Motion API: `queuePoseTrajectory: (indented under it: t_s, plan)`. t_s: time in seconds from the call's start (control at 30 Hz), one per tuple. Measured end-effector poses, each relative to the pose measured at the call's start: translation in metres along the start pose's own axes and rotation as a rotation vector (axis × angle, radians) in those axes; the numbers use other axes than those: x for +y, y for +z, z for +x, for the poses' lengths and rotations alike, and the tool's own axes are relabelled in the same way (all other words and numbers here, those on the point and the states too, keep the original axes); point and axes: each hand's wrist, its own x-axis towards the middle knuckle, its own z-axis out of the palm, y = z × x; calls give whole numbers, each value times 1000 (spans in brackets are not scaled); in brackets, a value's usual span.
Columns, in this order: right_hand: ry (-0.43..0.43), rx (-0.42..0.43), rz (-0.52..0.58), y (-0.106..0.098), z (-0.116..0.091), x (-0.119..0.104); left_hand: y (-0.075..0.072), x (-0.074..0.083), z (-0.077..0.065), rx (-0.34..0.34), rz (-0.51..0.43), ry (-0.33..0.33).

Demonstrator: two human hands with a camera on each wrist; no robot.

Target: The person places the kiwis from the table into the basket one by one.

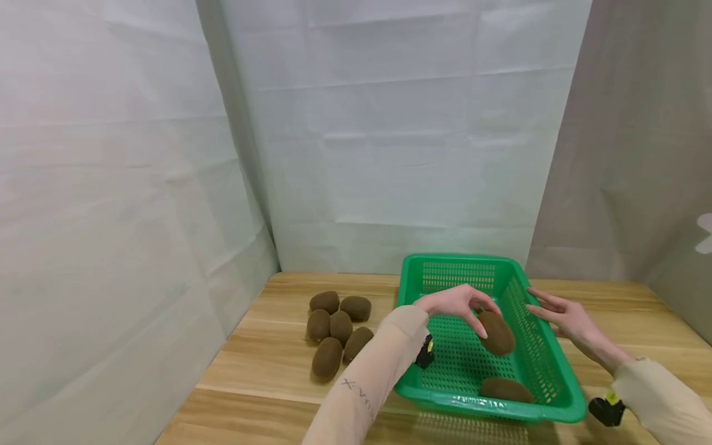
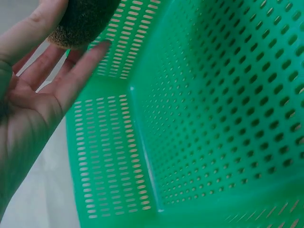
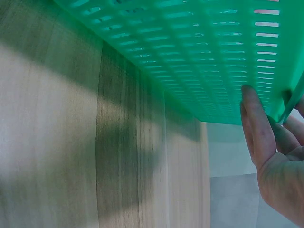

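My left hand (image 1: 458, 304) holds a brown, fuzzy kiwi (image 1: 497, 334) between thumb and fingers, over the inside of a green plastic basket (image 1: 489, 405). In the left wrist view the same kiwi (image 2: 83, 21) shows at the top, above the perforated basket floor. Another kiwi (image 1: 506, 390) lies inside, by the near wall. At the basket's right side, my right hand (image 1: 573, 321) holds the rim. Seen from the right wrist, fingers (image 3: 256, 126) lie along the outer wall while others reach over the rim, partly hidden by it.
Several kiwis (image 1: 341, 325) lie grouped on the wooden table (image 1: 250, 371) left of the basket. Pale cloth (image 1: 400, 154) hangs behind the table, with more cloth along both sides. A dark wrist camera (image 1: 607, 410) is worn on the right wrist.
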Motion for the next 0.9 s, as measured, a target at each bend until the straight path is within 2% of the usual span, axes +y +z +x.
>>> queuePoseTrajectory:
  t_s: [0.3,0.47,0.63,0.9]
  plan:
    - [-12,-5,16,0,-1,-1,16,-4,13,-29,47,-25]
    - [-10,-6,15,0,-1,-2,25,-5,21,-62,61,-73]
    - [-8,-13,25,1,-2,-1,31,-6,23,-84,45,-108]
    - [-23,-8,23,2,-2,0,35,-9,25,-81,64,-116]
